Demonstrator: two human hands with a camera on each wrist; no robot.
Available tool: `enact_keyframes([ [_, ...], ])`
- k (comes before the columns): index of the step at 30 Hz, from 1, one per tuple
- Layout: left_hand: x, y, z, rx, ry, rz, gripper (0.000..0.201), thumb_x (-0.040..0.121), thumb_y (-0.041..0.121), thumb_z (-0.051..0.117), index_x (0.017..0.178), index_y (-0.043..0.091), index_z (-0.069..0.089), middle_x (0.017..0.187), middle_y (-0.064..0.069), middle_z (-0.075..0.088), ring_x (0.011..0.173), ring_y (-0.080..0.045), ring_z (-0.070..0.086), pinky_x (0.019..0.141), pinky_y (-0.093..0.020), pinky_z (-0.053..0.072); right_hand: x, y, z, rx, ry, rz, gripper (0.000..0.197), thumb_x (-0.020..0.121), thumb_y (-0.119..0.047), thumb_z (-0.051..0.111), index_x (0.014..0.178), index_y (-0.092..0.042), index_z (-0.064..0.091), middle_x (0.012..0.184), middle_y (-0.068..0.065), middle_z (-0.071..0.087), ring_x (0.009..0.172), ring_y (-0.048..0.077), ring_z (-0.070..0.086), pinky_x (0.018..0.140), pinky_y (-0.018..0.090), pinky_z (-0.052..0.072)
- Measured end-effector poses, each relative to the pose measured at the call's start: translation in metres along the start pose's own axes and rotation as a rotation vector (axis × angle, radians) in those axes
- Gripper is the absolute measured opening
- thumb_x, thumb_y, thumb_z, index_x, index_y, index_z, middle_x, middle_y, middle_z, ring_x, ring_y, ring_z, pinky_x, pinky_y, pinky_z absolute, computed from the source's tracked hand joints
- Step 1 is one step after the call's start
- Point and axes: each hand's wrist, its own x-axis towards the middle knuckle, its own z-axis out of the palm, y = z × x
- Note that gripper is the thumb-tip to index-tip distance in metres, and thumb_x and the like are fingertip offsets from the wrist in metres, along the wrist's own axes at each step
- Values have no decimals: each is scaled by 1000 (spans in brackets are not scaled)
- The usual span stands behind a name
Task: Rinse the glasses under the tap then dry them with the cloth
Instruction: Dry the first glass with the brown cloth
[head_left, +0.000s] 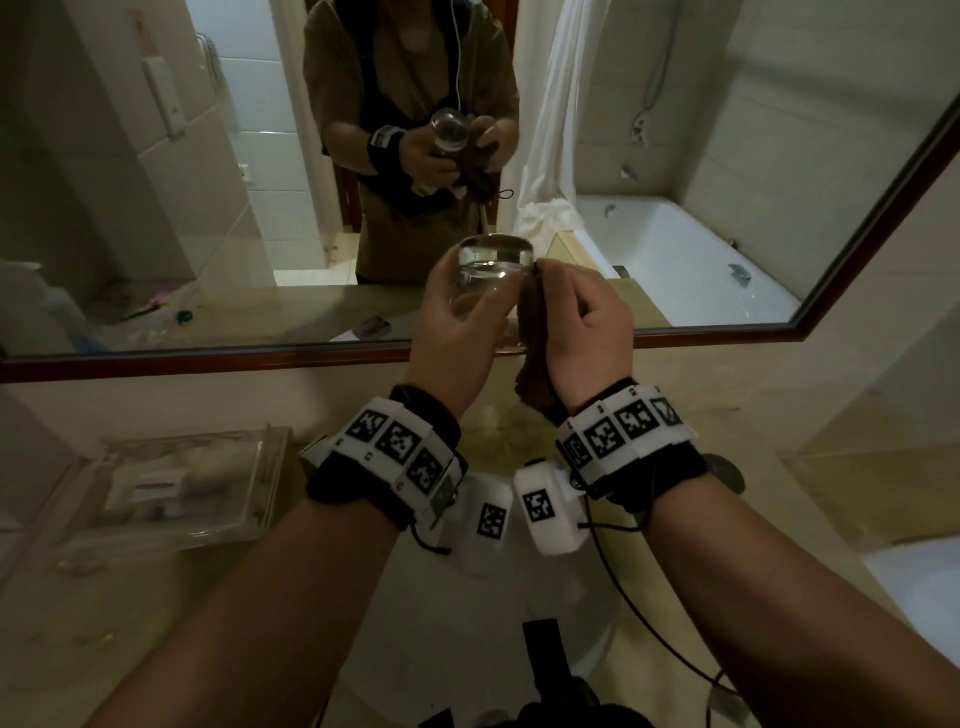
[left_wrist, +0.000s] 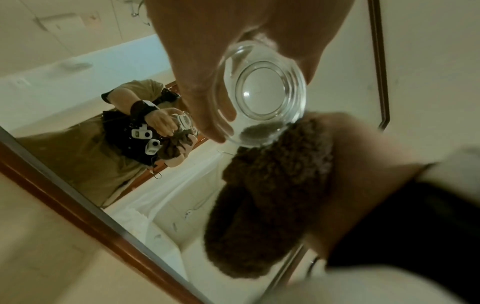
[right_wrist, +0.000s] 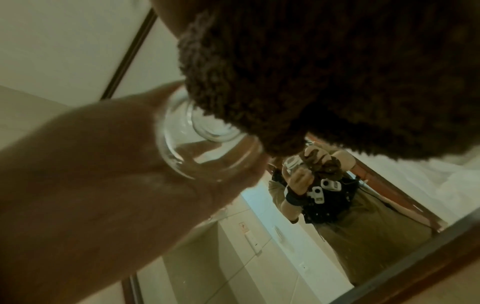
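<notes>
Drying seems underway: left hand (head_left: 457, 322) wraps the glass (head_left: 488, 283), right hand (head_left: 587, 327) pinches the brown cloth (head_left: 535, 332) against its side — other glasses aren't visible.

Wood-framed mirror (head_left: 675, 340) reflects white bathtub (head_left: 691, 270), beige tiled walls.

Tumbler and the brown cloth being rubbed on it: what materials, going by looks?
Tumbler: clear glass by the look, smooth and glossy, with bright ring highlights at its thick base; clear plastic can't be excluded. Cloth: dark brown, matte, fuzzy looped pile, likely terry or microfibre.
</notes>
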Motion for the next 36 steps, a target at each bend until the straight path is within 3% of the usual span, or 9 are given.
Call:
enact_keyframes([
  [4, -1, 11, 13, -12, 8, -23, 43, 96, 22, 58, 134, 18, 40, 107, -1, 66, 93, -12, 69, 80, -31, 59, 13, -3, -9, 67, -26, 140, 35, 96, -34, 47, 70, -21, 65, 70, 2, 62, 65, 15, 56, 65, 36, 48],
  [8, 4, 20, 18, 60, 45, -60, 39, 93, 36, 60, 125, 23, 43, 106, 1, 64, 89, -6, 68, 82, -30, 58, 16, -6, -12, 64, -12, 133, 32, 97, -33, 47, 98, -12, 71, 90, 5, 70, 84, 17, 64, 77, 32, 52],
  [12, 10, 32, 24, 191, -1, -57, 34, 98, 34, 53, 127, 17, 54, 100, 9, 64, 78, 3, 63, 64, -15, 50, 16, -7, -20, 39, 10, 73, 32, 97, -31, 47, 97, -9, 71, 91, 6, 69, 82, 14, 59, 75, 27, 47],
  [19, 2, 29, 35, 214, 148, -24, 59, 86, 42, 68, 135, 22, 42, 106, 5, 64, 100, -16, 66, 90, -42, 55, 15, -19, -31, 47, -7, -20, 29, 96, -32, 49, 96, -12, 71, 92, 0, 67, 81, 7, 57, 73, 18, 43],
  [22, 0, 29, 33, 174, 133, -8, 52, 90, 32, 65, 135, 20, 42, 98, 9, 63, 93, -12, 67, 86, -36, 57, 11, -21, -33, 21, -8, -100, 30, 97, -29, 47, 104, -11, 70, 101, 1, 68, 91, 7, 59, 81, 16, 45],
  [25, -4, 31, 37, 80, 70, 4, 39, 93, 25, 62, 128, 23, 44, 98, 8, 64, 90, -12, 69, 74, -26, 58, 16, -15, -34, 36, -10, -36, 30, 98, -29, 47, 106, -12, 70, 101, 3, 68, 91, 10, 61, 83, 24, 48],
  [29, -1, 32, 39, 65, 56, 20, 40, 94, 21, 61, 129, 20, 44, 96, 8, 67, 87, -7, 70, 77, -29, 59, 22, -12, -35, 62, -25, 63, 29, 98, -29, 48, 106, -12, 70, 97, 4, 70, 89, 14, 63, 82, 30, 52],
  [32, 5, 28, 35, 139, 80, 47, 46, 92, 26, 64, 133, 20, 42, 106, 7, 65, 99, -11, 67, 91, -38, 56, 20, -14, -35, 61, -24, -11, 30, 97, -28, 49, 108, -11, 70, 100, 4, 69, 91, 13, 62, 82, 25, 50],
  [36, 7, 27, 32, 136, 74, 44, 51, 92, 29, 64, 136, 20, 40, 108, 6, 65, 100, -13, 67, 88, -36, 56, 18, -18, -34, 51, 8, -107, 27, 96, -21, 50, 110, -7, 69, 102, -2, 65, 93, 4, 59, 83, 9, 45],
])
